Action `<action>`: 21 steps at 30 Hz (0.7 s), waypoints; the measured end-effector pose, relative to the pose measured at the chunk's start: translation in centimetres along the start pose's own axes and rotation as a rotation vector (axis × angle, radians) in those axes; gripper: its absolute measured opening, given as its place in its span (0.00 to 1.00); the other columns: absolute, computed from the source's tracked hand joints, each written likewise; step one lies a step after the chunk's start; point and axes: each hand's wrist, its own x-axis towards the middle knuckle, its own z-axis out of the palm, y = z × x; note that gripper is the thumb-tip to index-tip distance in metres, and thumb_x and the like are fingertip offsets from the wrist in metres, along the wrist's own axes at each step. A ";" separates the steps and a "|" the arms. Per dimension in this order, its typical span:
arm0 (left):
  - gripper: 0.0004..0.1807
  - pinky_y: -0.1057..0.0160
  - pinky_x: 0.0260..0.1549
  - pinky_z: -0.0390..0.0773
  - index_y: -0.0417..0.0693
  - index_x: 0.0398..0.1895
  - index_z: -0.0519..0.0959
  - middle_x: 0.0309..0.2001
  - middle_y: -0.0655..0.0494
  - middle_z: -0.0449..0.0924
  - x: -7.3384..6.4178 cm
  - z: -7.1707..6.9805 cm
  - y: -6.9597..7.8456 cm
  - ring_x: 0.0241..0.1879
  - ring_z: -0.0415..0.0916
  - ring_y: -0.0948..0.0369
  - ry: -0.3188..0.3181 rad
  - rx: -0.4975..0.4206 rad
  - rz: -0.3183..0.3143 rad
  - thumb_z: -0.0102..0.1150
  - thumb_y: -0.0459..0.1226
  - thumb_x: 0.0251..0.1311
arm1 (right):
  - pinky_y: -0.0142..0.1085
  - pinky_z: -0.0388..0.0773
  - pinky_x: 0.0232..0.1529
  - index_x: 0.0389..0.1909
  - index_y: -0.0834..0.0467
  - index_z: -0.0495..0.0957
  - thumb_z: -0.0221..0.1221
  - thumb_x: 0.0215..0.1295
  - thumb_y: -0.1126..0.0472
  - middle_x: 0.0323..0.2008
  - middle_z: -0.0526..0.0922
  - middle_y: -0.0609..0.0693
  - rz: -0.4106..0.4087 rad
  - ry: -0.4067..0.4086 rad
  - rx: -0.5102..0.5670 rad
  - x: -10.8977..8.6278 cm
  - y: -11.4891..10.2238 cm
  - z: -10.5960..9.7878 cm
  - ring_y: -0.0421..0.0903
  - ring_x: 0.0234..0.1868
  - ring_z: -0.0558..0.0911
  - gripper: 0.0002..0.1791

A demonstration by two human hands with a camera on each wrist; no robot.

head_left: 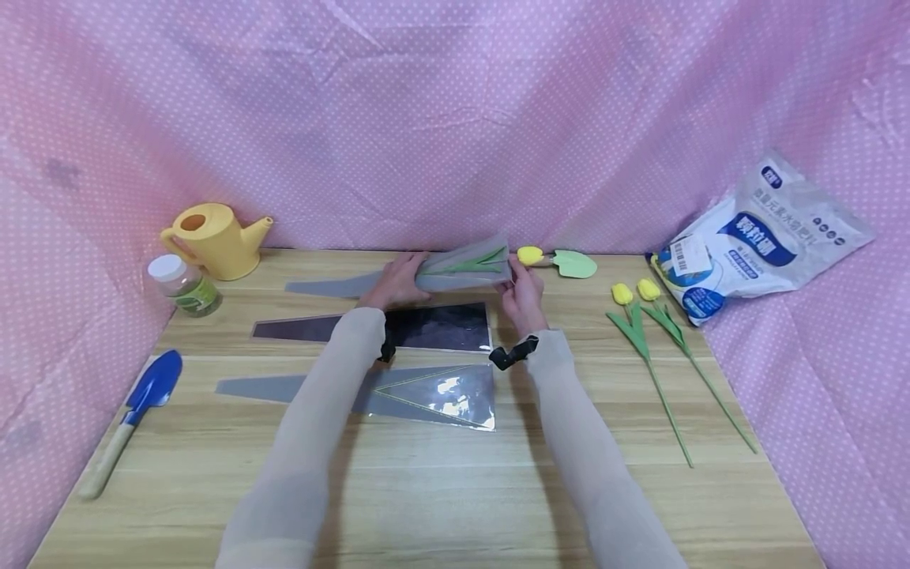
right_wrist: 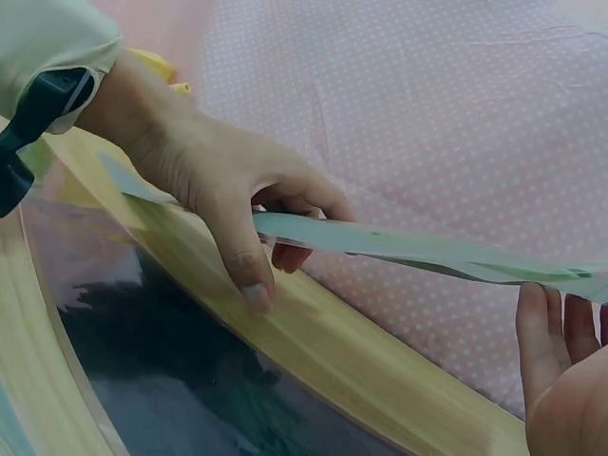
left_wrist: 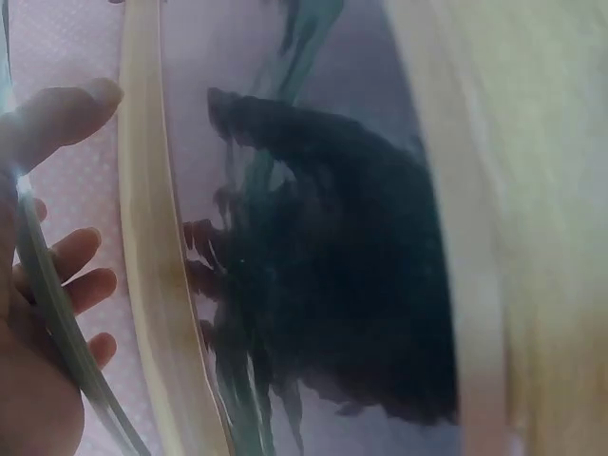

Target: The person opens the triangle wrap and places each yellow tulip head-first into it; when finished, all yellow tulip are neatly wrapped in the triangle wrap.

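The left hand (right_wrist: 223, 185), in a pale cuff (right_wrist: 57, 33) with a dark wrist strap (right_wrist: 47, 100), holds a translucent wrapper (right_wrist: 351, 237) between thumb and fingers. Green shows along the wrapper. The right hand (right_wrist: 575, 389), cut off by the frame, touches its other end. A dark wrapper (right_wrist: 190, 351) lies on the wooden table (right_wrist: 323, 332), before dotted pink cloth (right_wrist: 418, 123).

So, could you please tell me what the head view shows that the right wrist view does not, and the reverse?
Only the head view shows the blue trowel, the fertilizer bag and the two loose yellow tulips. Only the right wrist view shows the grey flower sleeve nearly edge-on, with fingertips of the left hand visible beneath it. Both share that sleeve, the left hand, the right hand, the dark flower sleeve and the pink dotted curtain.
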 end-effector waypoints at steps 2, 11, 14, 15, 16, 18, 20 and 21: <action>0.48 0.43 0.75 0.54 0.51 0.77 0.58 0.76 0.44 0.58 -0.1 0.0 0.0 0.76 0.54 0.47 0.006 0.003 0.003 0.71 0.47 0.54 | 0.31 0.80 0.28 0.38 0.58 0.77 0.56 0.72 0.64 0.33 0.86 0.49 -0.009 0.006 -0.018 0.0 0.1 0.0 0.40 0.30 0.84 0.03; 0.46 0.41 0.74 0.55 0.50 0.76 0.60 0.73 0.44 0.63 0.1 -0.8 0.5 0.73 0.58 0.45 0.043 0.053 0.047 0.69 0.48 0.55 | 0.27 0.79 0.25 0.43 0.59 0.75 0.56 0.72 0.65 0.34 0.83 0.47 -0.087 0.053 -0.129 0.0 0.0 -0.1 0.37 0.30 0.83 0.03; 0.46 0.41 0.74 0.55 0.51 0.76 0.59 0.73 0.44 0.63 0.1 -1.0 0.7 0.73 0.58 0.46 0.034 0.061 0.047 0.69 0.48 0.56 | 0.28 0.80 0.25 0.44 0.59 0.75 0.57 0.72 0.65 0.35 0.83 0.48 -0.092 0.054 -0.134 -0.1 -0.1 0.0 0.39 0.33 0.83 0.04; 0.46 0.41 0.74 0.55 0.51 0.76 0.59 0.73 0.44 0.62 0.1 -1.0 0.7 0.73 0.58 0.46 0.033 0.061 0.047 0.69 0.48 0.56 | 0.28 0.80 0.26 0.44 0.59 0.75 0.57 0.71 0.65 0.35 0.83 0.48 -0.093 0.052 -0.136 -0.2 -0.1 0.0 0.39 0.34 0.84 0.04; 0.45 0.40 0.73 0.56 0.51 0.76 0.59 0.73 0.45 0.63 0.0 -0.9 0.7 0.73 0.58 0.46 0.032 0.068 0.048 0.68 0.48 0.56 | 0.28 0.81 0.27 0.43 0.59 0.75 0.57 0.71 0.65 0.35 0.83 0.48 -0.095 0.051 -0.139 -0.2 -0.2 0.0 0.39 0.35 0.84 0.04; 0.45 0.40 0.73 0.56 0.50 0.76 0.59 0.73 0.45 0.63 0.0 -0.9 0.8 0.73 0.58 0.46 0.035 0.077 0.053 0.68 0.48 0.57 | 0.28 0.83 0.29 0.43 0.58 0.75 0.57 0.71 0.64 0.36 0.83 0.48 -0.101 0.052 -0.152 -0.3 -0.2 0.0 0.40 0.36 0.84 0.03; 0.45 0.40 0.73 0.56 0.50 0.76 0.60 0.73 0.45 0.63 -0.1 -0.9 0.9 0.72 0.59 0.46 0.040 0.079 0.057 0.68 0.47 0.57 | 0.29 0.83 0.31 0.42 0.58 0.75 0.57 0.71 0.65 0.36 0.83 0.48 -0.116 0.058 -0.176 -0.3 -0.2 -0.1 0.39 0.36 0.85 0.03; 0.45 0.40 0.72 0.57 0.50 0.76 0.60 0.72 0.44 0.64 -0.2 -0.9 0.9 0.72 0.59 0.46 0.047 0.084 0.064 0.68 0.47 0.56 | 0.29 0.84 0.32 0.43 0.57 0.75 0.57 0.71 0.65 0.36 0.83 0.47 -0.123 0.066 -0.185 -0.3 -0.3 -0.1 0.38 0.35 0.85 0.03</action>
